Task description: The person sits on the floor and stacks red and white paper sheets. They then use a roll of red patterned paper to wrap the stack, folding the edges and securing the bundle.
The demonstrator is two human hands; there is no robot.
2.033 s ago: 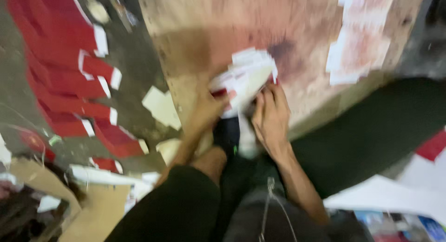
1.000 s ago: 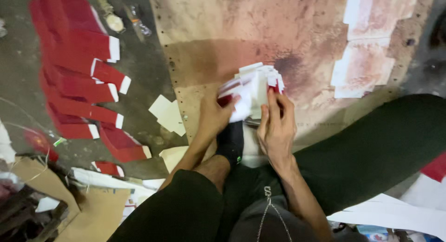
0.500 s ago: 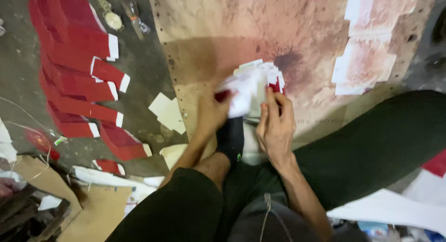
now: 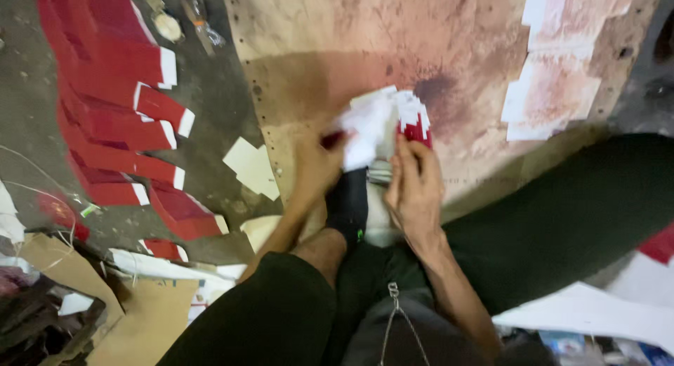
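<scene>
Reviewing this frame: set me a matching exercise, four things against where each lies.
Things:
1. stack of white and red paper cards
2. row of red card strips with white ends
3. pale blank sheets
4. brown cardboard piece

Places:
A. lower left corner
B. upper right of the stained board
C. between left hand and right hand
D. grey floor, left

Pairs: 1-C, 2-D, 3-B, 4-A

Flattened red-and-white carton blanks [image 4: 105,120] fanned on the floor at left, stack of similar blanks [image 4: 382,123] held at centre, pale stained sheets [image 4: 554,92] at upper right
</scene>
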